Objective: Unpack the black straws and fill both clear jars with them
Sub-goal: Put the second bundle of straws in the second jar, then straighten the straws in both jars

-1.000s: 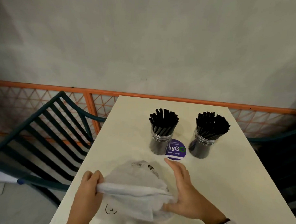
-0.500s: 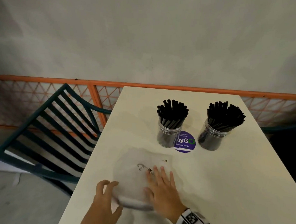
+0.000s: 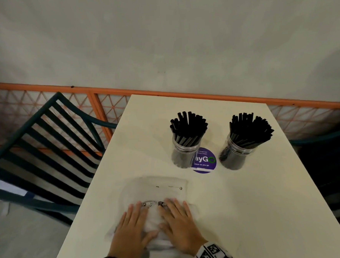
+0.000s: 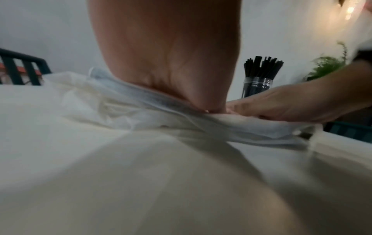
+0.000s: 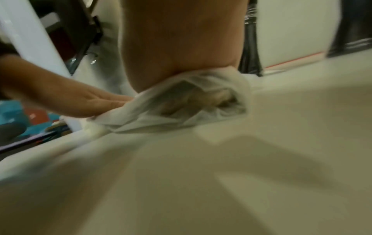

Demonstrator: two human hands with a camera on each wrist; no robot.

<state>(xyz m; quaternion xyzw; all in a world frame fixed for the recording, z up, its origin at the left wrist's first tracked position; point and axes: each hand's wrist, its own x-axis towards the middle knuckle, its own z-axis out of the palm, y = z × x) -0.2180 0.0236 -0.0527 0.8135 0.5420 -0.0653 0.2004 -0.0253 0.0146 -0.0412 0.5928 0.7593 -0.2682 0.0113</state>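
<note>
Two clear jars stand upright toward the far end of the cream table [image 3: 245, 203], each packed with black straws: the left jar [image 3: 184, 154] and the right jar [image 3: 236, 155]. An empty translucent plastic bag [image 3: 157, 189] lies folded near the table's front edge. My left hand [image 3: 133, 226] and my right hand [image 3: 179, 223] lie side by side on the bag with straight fingers, pressing it flat. In the left wrist view my left palm [image 4: 171, 52] bears down on the bag [image 4: 124, 101], with one straw jar [image 4: 258, 79] behind. The right wrist view shows the bag [image 5: 189, 105] bunched under my right hand.
A round purple sticker [image 3: 204, 161] lies on the table between the jars. A dark green slatted chair [image 3: 46, 152] stands at the left, and an orange lattice railing [image 3: 202, 95] runs behind the table along a grey wall. Another dark chair [image 3: 324, 162] sits at the right edge.
The left hand let go of the bag's folded edge and laid itself flat beside the right hand. The bag went from puffed up to pressed flat, and the view tilted down.
</note>
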